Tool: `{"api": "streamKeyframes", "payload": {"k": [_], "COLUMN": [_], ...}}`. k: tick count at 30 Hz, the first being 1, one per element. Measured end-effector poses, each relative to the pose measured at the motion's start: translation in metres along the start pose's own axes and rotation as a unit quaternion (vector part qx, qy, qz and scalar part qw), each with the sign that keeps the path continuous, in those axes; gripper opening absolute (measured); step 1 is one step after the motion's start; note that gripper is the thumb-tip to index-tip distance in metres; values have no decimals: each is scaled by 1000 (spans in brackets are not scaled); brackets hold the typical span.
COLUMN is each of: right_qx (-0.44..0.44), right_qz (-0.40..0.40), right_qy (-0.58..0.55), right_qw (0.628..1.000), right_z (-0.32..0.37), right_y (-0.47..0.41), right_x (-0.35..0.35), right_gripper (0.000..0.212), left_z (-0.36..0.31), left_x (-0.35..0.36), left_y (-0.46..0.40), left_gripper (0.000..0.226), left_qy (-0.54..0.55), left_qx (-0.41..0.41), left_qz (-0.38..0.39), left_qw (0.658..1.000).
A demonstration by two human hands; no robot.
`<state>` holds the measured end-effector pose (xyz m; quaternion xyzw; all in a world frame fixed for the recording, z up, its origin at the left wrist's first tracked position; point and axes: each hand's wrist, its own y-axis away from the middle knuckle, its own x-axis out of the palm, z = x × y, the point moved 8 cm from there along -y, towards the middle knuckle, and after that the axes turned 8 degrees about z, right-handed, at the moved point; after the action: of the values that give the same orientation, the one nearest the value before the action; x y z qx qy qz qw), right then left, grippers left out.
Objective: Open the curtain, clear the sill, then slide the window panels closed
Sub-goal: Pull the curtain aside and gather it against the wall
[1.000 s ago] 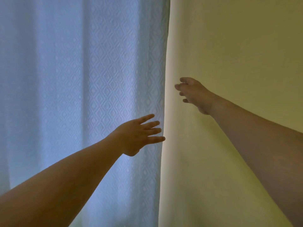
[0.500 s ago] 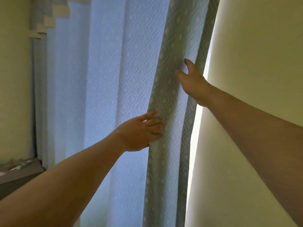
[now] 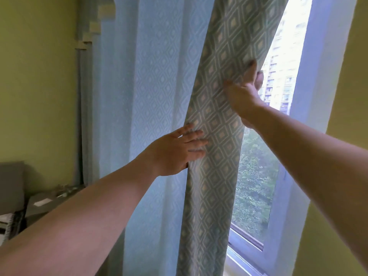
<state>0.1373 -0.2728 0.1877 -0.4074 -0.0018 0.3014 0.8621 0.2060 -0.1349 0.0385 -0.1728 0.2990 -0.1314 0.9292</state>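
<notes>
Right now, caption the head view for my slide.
Both hands, left hand and right hand, push the patterned curtain leftward, uncovering the window.

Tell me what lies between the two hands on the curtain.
Head view: only the curtain's diamond-patterned fold spans between the left hand and the right hand; nothing else.

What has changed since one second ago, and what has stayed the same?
The curtain edge has been pushed left, uncovering the window. The right hand now grips that edge; the left hand presses flat on the fabric. Most of the curtain still hangs closed.
</notes>
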Motion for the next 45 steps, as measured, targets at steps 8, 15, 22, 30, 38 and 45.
{"api": "streamKeyframes", "payload": {"k": [8,15,22,30,38,45], "right_qx": [70,99,81,60,77,52], "right_qz": [18,45,52,94,144,196], "right_qy": [-105,-129,-193,-221,-232,-255], "right_qw": [992,986,977,969,959,945], "right_z": [-30,-46,-42,-52,-88,-93], "right_y": [-66,-121,-159,-209,-250,-289], "right_x": [61,144,216,280,344,412], "right_gripper": [57,61,75,76,65,56], "left_z": [52,114,194,303,354,407], "left_x": [54,93,102,144,226,278], "left_y": [-6,23,44,46,33,58], "left_gripper": [50,56,27,67,79,20], "left_qy": [32,37,73,321,465,373], "left_qx": [-6,-17,-236,-399,-384,-532], "left_qz": [-27,-42,-205,-322,-293,-256], "left_qw": [999,998,947,796,742,716]}}
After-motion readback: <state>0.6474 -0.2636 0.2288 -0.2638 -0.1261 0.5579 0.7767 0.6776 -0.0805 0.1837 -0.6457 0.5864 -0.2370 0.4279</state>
